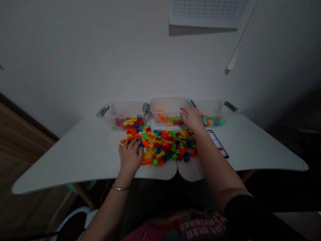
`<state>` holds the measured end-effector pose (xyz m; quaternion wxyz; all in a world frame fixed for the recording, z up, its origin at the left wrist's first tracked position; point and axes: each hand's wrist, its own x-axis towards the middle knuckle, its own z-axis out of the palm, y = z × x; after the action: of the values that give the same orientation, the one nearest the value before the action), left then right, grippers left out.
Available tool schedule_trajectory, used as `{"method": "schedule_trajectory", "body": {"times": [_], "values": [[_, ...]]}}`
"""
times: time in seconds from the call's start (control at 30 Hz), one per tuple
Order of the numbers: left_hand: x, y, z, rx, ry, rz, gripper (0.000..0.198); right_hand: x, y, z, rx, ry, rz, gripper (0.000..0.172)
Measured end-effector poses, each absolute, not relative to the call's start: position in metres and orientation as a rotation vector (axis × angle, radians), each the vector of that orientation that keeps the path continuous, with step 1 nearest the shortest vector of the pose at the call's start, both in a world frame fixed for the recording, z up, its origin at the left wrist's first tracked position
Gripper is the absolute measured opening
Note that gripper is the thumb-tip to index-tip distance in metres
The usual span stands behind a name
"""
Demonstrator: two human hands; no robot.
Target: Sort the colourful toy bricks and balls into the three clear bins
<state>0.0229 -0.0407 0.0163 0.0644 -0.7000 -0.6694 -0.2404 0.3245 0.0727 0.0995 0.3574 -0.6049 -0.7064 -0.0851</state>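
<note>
In the head view, the pile of bricks (163, 145) lies on the white table (87, 157), in front of the person, and serves as the landmark. The left forearm rises from below and left of the pile, a silver bracelet (120, 188) at its wrist; the left hand (130, 155) is palm-down at the pile's left edge, fingers spread wide over the bricks there. The right arm reaches farther, past the pile's right side, so that the right hand (193, 118) is beyond it, at the middle bin's right end. Its index finger and thumb stand apart; whether it holds anything, I cannot tell. Three clear bins line up behind the pile: the left bin (120, 107) contains red, yellow and blue pieces, the middle bin (170, 103) orange, green and red ones, the right bin (210, 106) coloured balls. Right of the pile lies a phone (216, 142), screen lit.
</note>
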Motion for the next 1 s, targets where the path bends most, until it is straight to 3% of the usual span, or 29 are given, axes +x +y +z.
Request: {"method": "schedule_trajectory", "body": {"times": [0.37,0.6,1.0], "values": [[0.026,-0.041,0.017,-2.107,-2.040,-0.741,0.044,0.278,0.041,0.104,-1.108,-2.018,-0.130,0.030],[0.025,-0.041,0.016,-2.115,-2.032,-0.746,0.044,0.244,0.035,0.070,-1.076,-2.526,-0.065,0.034],[0.025,-0.042,0.016,-2.123,-2.025,-0.737,0.046,0.243,0.046,0.044,-1.095,-2.600,-0.225,0.025]]}}
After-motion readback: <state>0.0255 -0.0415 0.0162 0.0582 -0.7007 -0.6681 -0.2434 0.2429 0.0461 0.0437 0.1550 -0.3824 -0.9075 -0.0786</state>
